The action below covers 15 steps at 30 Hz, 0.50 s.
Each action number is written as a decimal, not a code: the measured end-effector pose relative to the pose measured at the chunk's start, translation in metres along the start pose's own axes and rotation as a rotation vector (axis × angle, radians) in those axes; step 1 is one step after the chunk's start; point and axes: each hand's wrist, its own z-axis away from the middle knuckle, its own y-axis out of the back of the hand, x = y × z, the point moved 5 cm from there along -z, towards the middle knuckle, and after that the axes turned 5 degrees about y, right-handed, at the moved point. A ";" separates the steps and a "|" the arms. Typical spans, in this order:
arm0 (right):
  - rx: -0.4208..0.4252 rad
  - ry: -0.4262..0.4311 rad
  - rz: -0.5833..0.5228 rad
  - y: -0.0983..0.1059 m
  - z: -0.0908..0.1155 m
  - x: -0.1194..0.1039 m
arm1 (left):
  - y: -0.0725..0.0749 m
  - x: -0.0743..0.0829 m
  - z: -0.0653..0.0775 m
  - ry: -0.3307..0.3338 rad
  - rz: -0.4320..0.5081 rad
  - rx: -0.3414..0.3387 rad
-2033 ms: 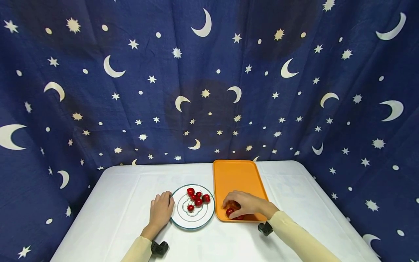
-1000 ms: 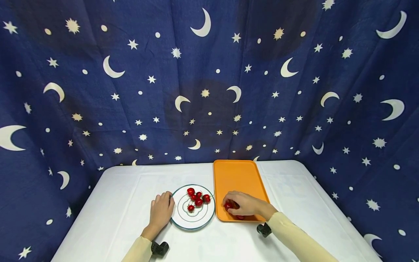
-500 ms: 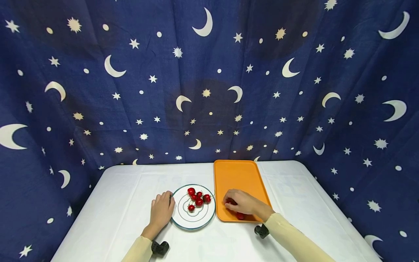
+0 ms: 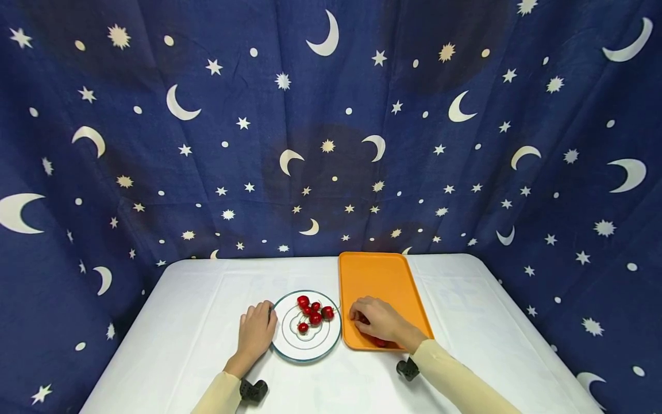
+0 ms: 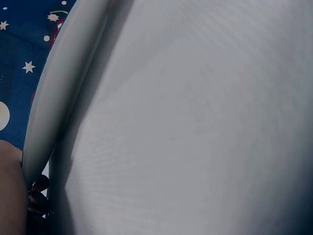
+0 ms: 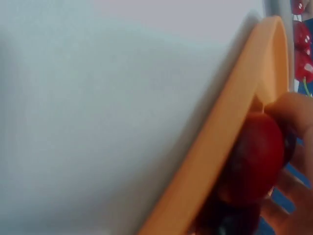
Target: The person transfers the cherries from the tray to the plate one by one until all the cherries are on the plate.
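Note:
My left hand (image 4: 254, 329) grips the left rim of a white plate (image 4: 324, 342) with a blue-green edge; in the left wrist view the plate's side (image 5: 63, 88) rises steeply beside the thumb. Several red cherries (image 4: 315, 318), some with stems, lie on the plate. Over the near part of an orange tray (image 4: 377, 276), my right hand (image 4: 381, 318) curls its thumb and fingers round a dark cherry (image 6: 289, 144), mostly hidden from the head view. Another red cherry (image 6: 257, 159) sits in the tray below the palm, with a darker one (image 6: 230, 218) beside it.
Plate and tray stand side by side, nearly touching, on a white-covered table (image 4: 207, 299). A dark blue curtain (image 4: 233, 172) with moons and stars hangs behind and at both sides. Each wrist carries a small black camera (image 4: 253, 391).
My right hand has shifted slightly left in the tray, its fingers now covering the cherry that showed between them before. My left hand, the plate and its cherries stay in place.

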 end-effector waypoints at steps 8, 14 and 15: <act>0.033 -0.054 0.052 -0.004 -0.001 -0.002 | 0.002 0.001 0.000 -0.007 0.000 0.008; 0.054 -0.063 0.069 -0.005 0.000 -0.002 | 0.002 0.000 0.001 -0.005 0.011 0.027; 0.062 -0.061 0.073 -0.004 0.000 -0.002 | 0.002 0.000 0.000 -0.006 0.014 0.032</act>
